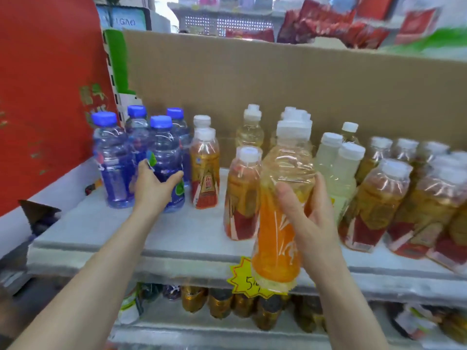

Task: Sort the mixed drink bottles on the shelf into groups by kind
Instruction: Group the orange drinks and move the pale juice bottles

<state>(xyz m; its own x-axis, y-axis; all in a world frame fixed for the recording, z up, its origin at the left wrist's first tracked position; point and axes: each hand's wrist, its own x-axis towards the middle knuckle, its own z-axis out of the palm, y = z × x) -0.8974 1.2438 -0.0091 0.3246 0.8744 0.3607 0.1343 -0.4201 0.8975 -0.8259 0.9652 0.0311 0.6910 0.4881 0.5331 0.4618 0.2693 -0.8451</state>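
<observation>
Sorting is judged partly done: blue-capped bottles are grouped at ten o'clock on the shelf, while red-labelled bottles and pale bottles stand mixed from twelve to three o'clock. An orange-labelled bottle is held off the shelf edge at six o'clock, the right hand wrapped round it. The front blue-capped bottle is gripped by the left hand.

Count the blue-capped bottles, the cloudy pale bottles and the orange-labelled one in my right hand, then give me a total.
Blue-capped bottles: 4
Cloudy pale bottles: 2
Orange-labelled bottle in the right hand: 1
Total: 7
</observation>
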